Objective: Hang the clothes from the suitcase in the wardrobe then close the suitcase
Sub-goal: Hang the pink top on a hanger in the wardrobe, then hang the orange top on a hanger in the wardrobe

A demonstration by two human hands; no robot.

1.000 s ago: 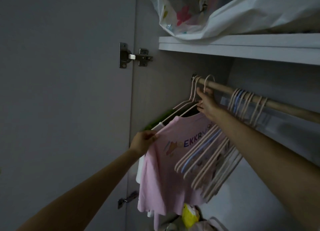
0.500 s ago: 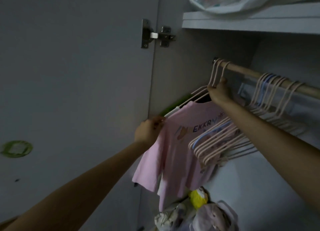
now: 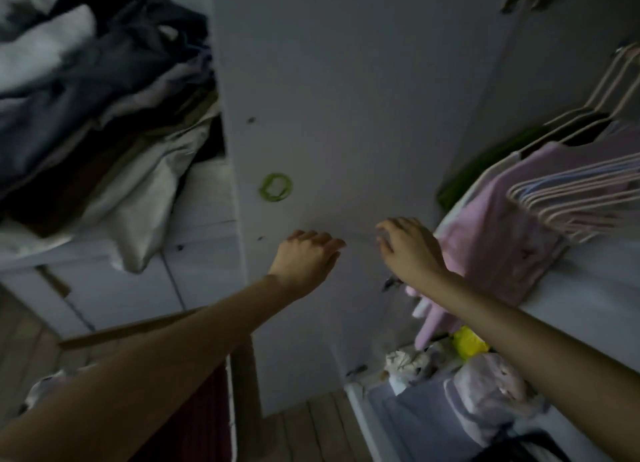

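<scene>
A pink T-shirt (image 3: 498, 233) hangs on a pale hanger (image 3: 585, 111) inside the open wardrobe at the right. Beside it hang several empty pale hangers (image 3: 575, 198). My left hand (image 3: 306, 257) is in front of the grey wardrobe door (image 3: 346, 98), fingers loosely curled, holding nothing. My right hand (image 3: 408, 248) hovers just left of the shirt, fingers loosely bent, empty. The suitcase is out of view.
A heap of dark and white clothes (image 3: 90, 91) lies on a white drawer unit (image 3: 194, 253) at the left. A green ring mark (image 3: 276, 187) sits on the door. Bags and a yellow item (image 3: 469, 344) fill the wardrobe floor. Wooden flooring (image 3: 311, 430) shows below.
Both hands have let go of the pink shirt and its hanger and dropped away from the rail. The view has swung down and left, bringing the clothes heap into sight.
</scene>
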